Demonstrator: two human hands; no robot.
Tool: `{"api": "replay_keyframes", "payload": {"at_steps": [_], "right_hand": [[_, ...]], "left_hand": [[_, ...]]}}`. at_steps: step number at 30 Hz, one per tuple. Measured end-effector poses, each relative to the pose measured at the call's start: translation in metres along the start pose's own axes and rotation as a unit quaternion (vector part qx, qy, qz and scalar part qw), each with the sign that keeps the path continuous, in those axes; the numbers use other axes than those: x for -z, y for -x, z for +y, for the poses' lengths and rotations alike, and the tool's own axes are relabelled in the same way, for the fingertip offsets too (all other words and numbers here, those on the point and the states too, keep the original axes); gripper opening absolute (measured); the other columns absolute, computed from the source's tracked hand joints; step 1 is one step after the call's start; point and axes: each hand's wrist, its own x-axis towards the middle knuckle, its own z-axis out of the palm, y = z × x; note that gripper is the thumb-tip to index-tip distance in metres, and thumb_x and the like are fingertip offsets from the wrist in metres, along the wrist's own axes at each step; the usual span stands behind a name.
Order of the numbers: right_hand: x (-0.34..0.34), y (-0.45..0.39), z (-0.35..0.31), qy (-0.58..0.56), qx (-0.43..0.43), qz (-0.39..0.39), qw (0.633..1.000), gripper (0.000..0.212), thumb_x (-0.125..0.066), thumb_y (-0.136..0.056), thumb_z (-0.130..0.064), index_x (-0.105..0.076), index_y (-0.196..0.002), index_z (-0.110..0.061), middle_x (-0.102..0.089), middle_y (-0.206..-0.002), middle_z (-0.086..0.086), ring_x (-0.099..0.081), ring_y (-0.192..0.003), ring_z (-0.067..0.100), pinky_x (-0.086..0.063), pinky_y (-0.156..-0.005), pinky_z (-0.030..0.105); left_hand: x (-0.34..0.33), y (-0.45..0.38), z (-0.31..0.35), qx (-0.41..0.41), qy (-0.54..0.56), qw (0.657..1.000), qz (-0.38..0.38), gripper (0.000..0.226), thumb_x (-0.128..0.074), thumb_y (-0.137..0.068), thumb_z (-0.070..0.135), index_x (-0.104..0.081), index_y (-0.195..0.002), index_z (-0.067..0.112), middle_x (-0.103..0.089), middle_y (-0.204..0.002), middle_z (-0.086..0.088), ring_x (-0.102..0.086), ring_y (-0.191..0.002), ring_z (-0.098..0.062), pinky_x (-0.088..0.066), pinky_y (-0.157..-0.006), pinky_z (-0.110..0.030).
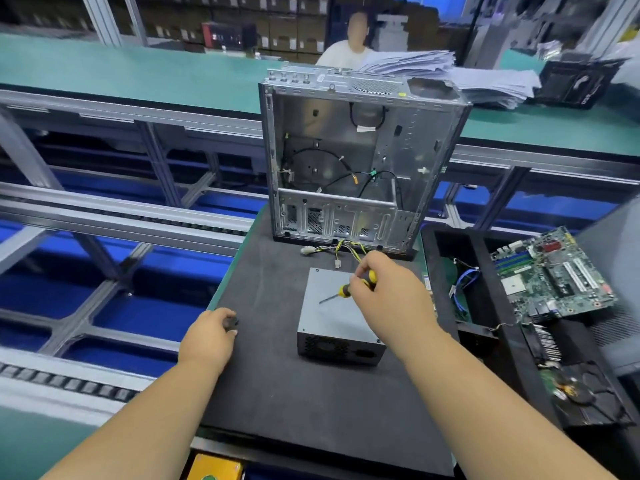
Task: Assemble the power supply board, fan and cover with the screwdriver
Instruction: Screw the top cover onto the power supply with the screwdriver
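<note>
A grey power supply box [329,320] lies flat on the black mat [277,393], its yellow and black cables [346,249] trailing toward the open metal computer case [346,150] standing upright behind it. My right hand [384,289] grips a yellow-and-black screwdriver [343,291] above the box, tip pointing left and down. My left hand [209,336] rests at the mat's left edge, its fingers curled round a small dark object [231,322] that I cannot identify.
A black tray [485,327] to the right holds a green motherboard [554,275], a blue cable and a dark fan part [585,396]. Conveyor rails [121,216] run on the left. Stacked papers [485,81] lie behind the case; a person sits beyond.
</note>
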Motion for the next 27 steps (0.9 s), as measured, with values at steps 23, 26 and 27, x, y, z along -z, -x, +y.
{"api": "replay_keyframes", "payload": {"at_steps": [23, 26, 27], "right_hand": [[0.051, 0.003, 0.012, -0.25, 0.003, 0.029, 0.968, 0.012, -0.055, -0.088, -0.024, -0.054, -0.077, -0.029, -0.062, -0.07, 0.003, -0.045, -0.05, 0.011, -0.035, -0.049, 0.028], [0.064, 0.008, 0.018, -0.294, 0.001, 0.03, 0.955, 0.016, -0.055, -0.09, -0.017, -0.054, -0.076, -0.025, -0.059, -0.06, 0.004, -0.039, -0.04, 0.003, -0.028, -0.041, 0.018], [0.068, 0.009, 0.022, -0.293, -0.002, 0.034, 0.955, 0.017, -0.056, -0.09, -0.017, -0.055, -0.075, -0.025, -0.052, -0.056, 0.001, -0.035, -0.041, 0.004, -0.027, -0.04, 0.018]], "left_hand": [[0.023, 0.054, 0.146, 0.024, 0.585, 0.797, -0.149, 0.013, -0.06, -0.089, -0.001, -0.06, -0.086, 0.011, -0.067, -0.071, -0.001, -0.056, -0.057, -0.009, -0.046, -0.056, -0.019], [0.018, 0.064, 0.157, 0.024, 0.607, 0.773, -0.185, 0.006, -0.06, -0.091, 0.003, -0.063, -0.091, 0.009, -0.067, -0.077, -0.003, -0.059, -0.062, -0.008, -0.051, -0.055, -0.016], [0.014, 0.068, 0.16, 0.026, 0.606, 0.772, -0.19, 0.006, -0.06, -0.091, 0.004, -0.064, -0.093, 0.008, -0.067, -0.078, -0.003, -0.06, -0.063, -0.008, -0.052, -0.056, -0.016]]}}
